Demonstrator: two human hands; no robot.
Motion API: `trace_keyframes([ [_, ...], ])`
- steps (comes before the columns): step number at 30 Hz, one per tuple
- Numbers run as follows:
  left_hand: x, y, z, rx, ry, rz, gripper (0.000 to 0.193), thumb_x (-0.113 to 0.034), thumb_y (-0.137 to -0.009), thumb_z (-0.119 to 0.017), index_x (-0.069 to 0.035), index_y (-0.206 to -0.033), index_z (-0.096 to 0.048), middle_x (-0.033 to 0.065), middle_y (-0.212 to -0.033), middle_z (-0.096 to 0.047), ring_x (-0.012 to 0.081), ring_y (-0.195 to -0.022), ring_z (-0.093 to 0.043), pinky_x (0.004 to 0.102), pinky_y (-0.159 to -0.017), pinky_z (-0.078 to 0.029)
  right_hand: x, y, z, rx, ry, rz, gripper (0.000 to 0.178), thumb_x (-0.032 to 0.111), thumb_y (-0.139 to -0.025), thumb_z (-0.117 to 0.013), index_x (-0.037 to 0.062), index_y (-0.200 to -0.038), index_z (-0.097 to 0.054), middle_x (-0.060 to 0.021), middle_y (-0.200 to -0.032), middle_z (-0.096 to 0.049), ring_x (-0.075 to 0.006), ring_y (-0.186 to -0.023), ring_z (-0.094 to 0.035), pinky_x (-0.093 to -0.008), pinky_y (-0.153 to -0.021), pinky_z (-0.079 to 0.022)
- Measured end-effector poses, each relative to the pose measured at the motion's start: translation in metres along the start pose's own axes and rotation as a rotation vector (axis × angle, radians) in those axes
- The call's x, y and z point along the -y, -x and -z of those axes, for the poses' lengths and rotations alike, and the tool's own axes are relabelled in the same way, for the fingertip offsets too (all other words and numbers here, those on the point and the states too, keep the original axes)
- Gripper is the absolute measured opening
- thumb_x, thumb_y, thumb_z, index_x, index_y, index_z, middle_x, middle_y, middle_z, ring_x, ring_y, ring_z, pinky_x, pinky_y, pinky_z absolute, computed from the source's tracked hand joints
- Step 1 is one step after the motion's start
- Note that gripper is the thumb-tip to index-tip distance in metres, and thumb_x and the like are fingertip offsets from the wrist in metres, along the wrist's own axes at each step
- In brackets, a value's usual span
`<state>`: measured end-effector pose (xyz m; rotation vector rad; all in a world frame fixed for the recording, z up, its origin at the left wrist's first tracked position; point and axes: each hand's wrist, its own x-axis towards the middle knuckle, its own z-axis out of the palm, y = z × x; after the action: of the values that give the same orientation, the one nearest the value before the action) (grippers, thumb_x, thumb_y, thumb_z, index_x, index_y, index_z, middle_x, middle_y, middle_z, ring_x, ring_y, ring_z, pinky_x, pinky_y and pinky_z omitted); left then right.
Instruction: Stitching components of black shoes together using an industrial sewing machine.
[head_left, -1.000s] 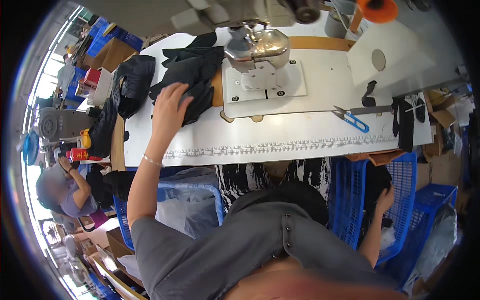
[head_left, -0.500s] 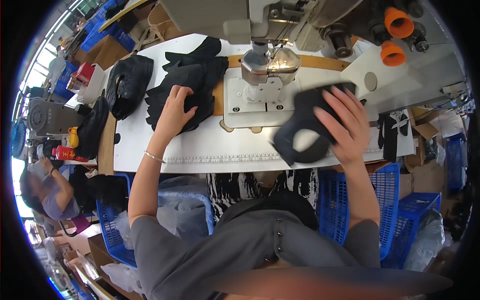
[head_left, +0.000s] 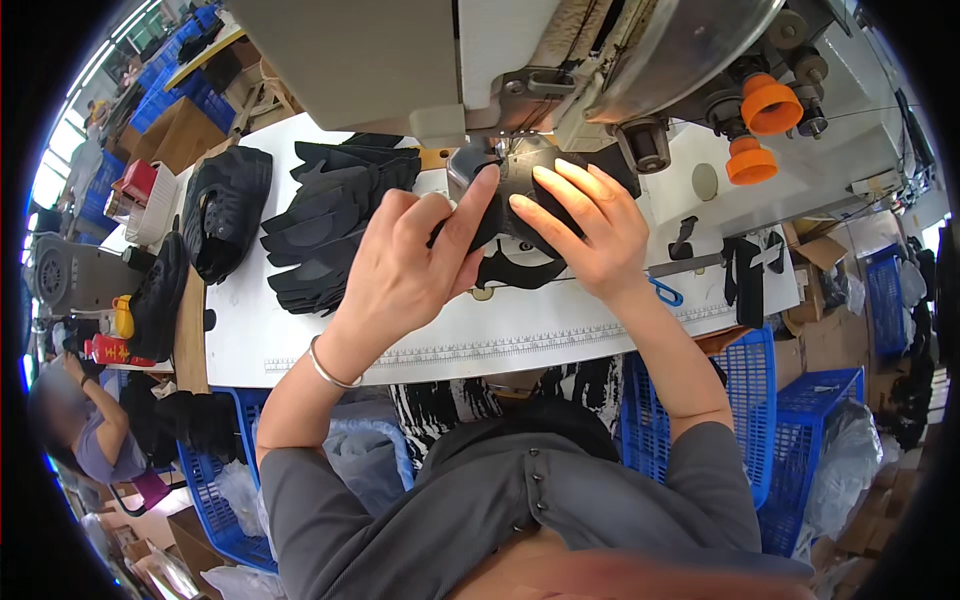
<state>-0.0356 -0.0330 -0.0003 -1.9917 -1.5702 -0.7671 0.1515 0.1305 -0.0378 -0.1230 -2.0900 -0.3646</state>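
Both hands meet at the post of the sewing machine (head_left: 395, 65). My right hand (head_left: 605, 230) has its fingers laid along a black shoe upper piece (head_left: 525, 270) with a cut-out; its thumb is hidden, apparently under the piece. My left hand (head_left: 410, 250) points its index finger to the work near the needle area, the other fingers curled. A small dark piece shows between its index finger and thumb, partly hidden. Beside the left hand lies a stack of black cut pieces (head_left: 320, 230). The needle itself is hidden from me.
Black shoes (head_left: 228, 215) stand at the table's left. A ruler strip (head_left: 450, 350) runs along the white table's (head_left: 240, 340) front edge. Blue-handled snips (head_left: 666, 291) and black strips (head_left: 742, 275) lie right. Orange thread cones (head_left: 770, 105) hang above; blue crates (head_left: 745, 410) stand below.
My left hand has moved right from the stack to the machine. My right hand has brought the shoe upper piece left and up to the post. The blue-handled snips have come into sight.
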Motion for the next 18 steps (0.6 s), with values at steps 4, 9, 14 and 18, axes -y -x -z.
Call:
trace_keyframes([
  [4, -0.004, -0.015, -0.008, -0.058, -0.013, -0.024, 0.061, -0.009, -0.08, -0.078, -0.002, -0.139, -0.064, 0.009, -0.105, -0.057, 0.0278, -0.093, -0.057, 0.0349, -0.082, -0.053, 0.002, -0.001, 0.003, 0.016, 0.0, -0.004, 0.033, 0.019, -0.084, -0.068, 0.0231, -0.116, -0.08, -0.0036, -0.121, -0.071, -0.024, -0.11, -0.069, -0.0418, -0.098, -0.056],
  [9, -0.006, -0.013, -0.01, -0.132, 0.036, 0.011, 0.04, 0.001, -0.078, -0.079, -0.002, -0.117, -0.075, 0.0089, -0.116, -0.068, 0.0299, -0.1, -0.063, 0.0377, -0.083, -0.056, 0.004, -0.001, 0.003, 0.002, -0.004, -0.02, 0.033, 0.02, -0.084, -0.07, 0.0241, -0.116, -0.079, -0.0018, -0.122, -0.071, -0.0218, -0.113, -0.068, -0.0418, -0.099, -0.055],
  [14, -0.009, -0.016, -0.011, -0.1, 0.007, 0.01, 0.038, 0.003, -0.074, -0.078, -0.003, -0.111, -0.077, 0.0061, -0.117, -0.071, 0.0288, -0.098, -0.064, 0.0368, -0.082, -0.057, 0.004, -0.001, 0.003, 0.007, -0.004, -0.001, 0.033, 0.021, -0.084, -0.071, 0.0243, -0.116, -0.079, -0.0014, -0.122, -0.071, -0.0212, -0.113, -0.068, -0.0417, -0.099, -0.055],
  [18, -0.011, -0.018, -0.007, -0.062, -0.048, 0.028, 0.04, 0.002, -0.072, -0.077, -0.004, -0.112, -0.076, 0.0054, -0.117, -0.071, 0.0282, -0.098, -0.064, 0.0373, -0.081, -0.056, 0.004, -0.002, 0.003, -0.017, -0.016, -0.014, 0.033, 0.021, -0.084, -0.071, 0.0242, -0.116, -0.079, -0.0017, -0.121, -0.071, -0.0213, -0.113, -0.068, -0.0421, -0.099, -0.055],
])
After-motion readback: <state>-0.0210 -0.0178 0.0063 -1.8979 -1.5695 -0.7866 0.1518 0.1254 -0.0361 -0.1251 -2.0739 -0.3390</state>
